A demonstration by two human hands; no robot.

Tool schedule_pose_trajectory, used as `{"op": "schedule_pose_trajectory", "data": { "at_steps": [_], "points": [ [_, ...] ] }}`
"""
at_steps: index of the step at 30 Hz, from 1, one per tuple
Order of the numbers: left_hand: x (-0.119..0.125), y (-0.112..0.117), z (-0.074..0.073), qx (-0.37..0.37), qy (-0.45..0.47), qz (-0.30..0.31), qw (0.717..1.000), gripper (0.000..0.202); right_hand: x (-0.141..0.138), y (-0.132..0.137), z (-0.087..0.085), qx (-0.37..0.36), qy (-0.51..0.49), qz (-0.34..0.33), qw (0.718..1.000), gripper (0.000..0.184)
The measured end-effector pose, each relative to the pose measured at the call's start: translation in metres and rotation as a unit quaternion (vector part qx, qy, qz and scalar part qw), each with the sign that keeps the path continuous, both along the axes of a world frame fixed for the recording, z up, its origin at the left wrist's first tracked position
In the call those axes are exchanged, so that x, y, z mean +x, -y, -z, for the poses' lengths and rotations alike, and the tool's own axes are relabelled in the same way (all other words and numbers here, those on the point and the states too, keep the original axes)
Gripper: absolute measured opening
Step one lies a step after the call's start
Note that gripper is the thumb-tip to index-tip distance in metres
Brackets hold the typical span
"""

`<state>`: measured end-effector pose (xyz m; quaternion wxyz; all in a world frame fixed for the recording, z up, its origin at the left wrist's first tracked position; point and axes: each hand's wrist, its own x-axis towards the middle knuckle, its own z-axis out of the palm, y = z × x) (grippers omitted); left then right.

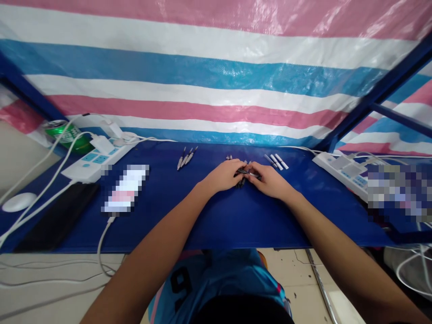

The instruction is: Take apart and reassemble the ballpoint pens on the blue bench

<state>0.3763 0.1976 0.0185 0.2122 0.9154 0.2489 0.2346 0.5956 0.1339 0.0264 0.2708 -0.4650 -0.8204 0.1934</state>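
Note:
My left hand and my right hand meet at the middle of the blue table, fingers bent and pinched around a thin dark pen. Fingers hide most of it. Beneath and between them lie several dark pen parts, partly covered, and a few small tips show just beyond my left fingers. To the left, several slim grey-and-black pen pieces lie side by side at a slant. White tubes or caps rest in a slanted row beyond my right hand.
A phone on a charging cable lies left of my arm. White power strips sit at both sides, with cables. A green can stands back left, near a white mouse. Striped sheeting hangs behind the table.

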Motion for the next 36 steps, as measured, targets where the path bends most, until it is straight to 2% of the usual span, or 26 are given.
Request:
{"op": "schedule_pose_trajectory", "data": {
  "at_steps": [16,23,29,36],
  "points": [
    [0.0001,0.0011,-0.0023,0.01,0.002,0.001,1.0,0.013,0.0012,-0.0016,0.0029,-0.007,-0.006,0.003,1.0,0.012],
    [0.0007,0.0008,-0.0016,0.01,0.002,0.002,1.0,0.02,0.001,-0.0014,0.0026,-0.005,-0.006,0.004,1.0,0.011],
    [0.0012,0.0019,-0.0028,0.011,-0.005,-0.004,1.0,0.015,0.001,-0.0019,0.0034,-0.002,-0.01,0.004,1.0,0.011],
    [0.0004,0.0008,-0.001,0.014,-0.003,0.001,1.0,0.018,0.0018,-0.0016,0.003,-0.005,-0.007,0.006,1.0,0.007]
  ]
}}
